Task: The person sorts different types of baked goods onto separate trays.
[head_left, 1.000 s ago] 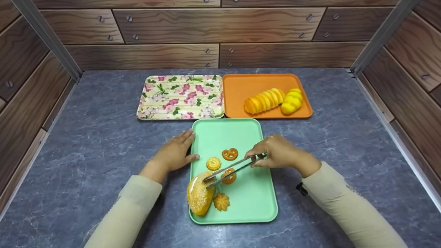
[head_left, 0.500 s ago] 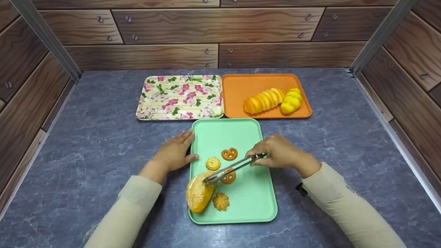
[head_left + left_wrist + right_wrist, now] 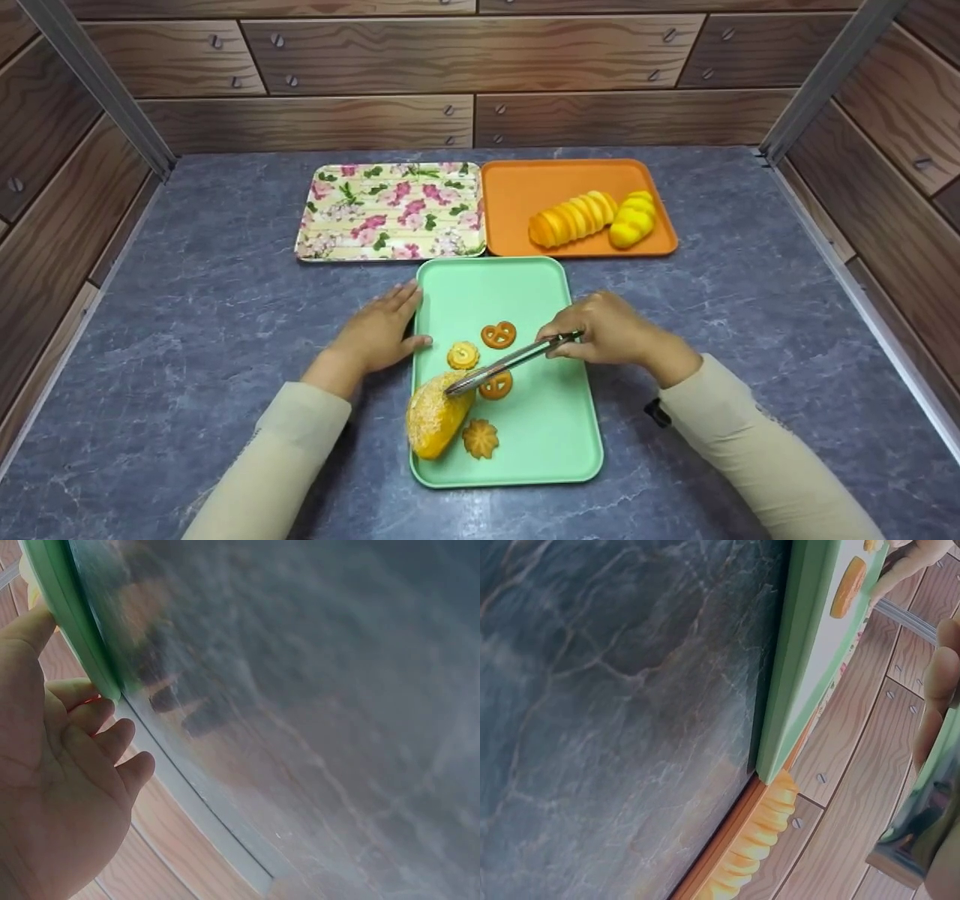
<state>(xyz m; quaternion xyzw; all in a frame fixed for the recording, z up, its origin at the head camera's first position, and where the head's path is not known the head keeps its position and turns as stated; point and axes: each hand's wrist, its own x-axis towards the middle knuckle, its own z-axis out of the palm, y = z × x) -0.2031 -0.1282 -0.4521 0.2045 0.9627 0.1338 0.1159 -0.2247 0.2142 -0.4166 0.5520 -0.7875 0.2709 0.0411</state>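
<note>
In the head view my right hand (image 3: 607, 330) grips metal tongs (image 3: 517, 361), whose tips touch the upper right side of a crumb-topped bun (image 3: 435, 431). The bun rests against the left edge of a green tray (image 3: 540, 435). My left hand (image 3: 379, 330) rests along that tray's left rim with fingers extended, the thumb over the edge. In the left wrist view the left fingertips (image 3: 124, 736) lie beside the rim. On the tray sit two pretzels (image 3: 498, 335), a round swirl cookie (image 3: 463, 355) and a flower-shaped cookie (image 3: 480, 439).
Behind the green tray, a floral tray (image 3: 397, 210) stands at left. An orange tray (image 3: 517, 180) at right bears a sliced loaf (image 3: 574, 219) and a yellow braided bread (image 3: 632, 219). Wood-patterned walls (image 3: 472, 56) bound the grey tabletop (image 3: 187, 300).
The tongs' arms have closed together at the bun. The bun has turned a little, its near end shifting up and left. My left hand stays at the tray's rim.
</note>
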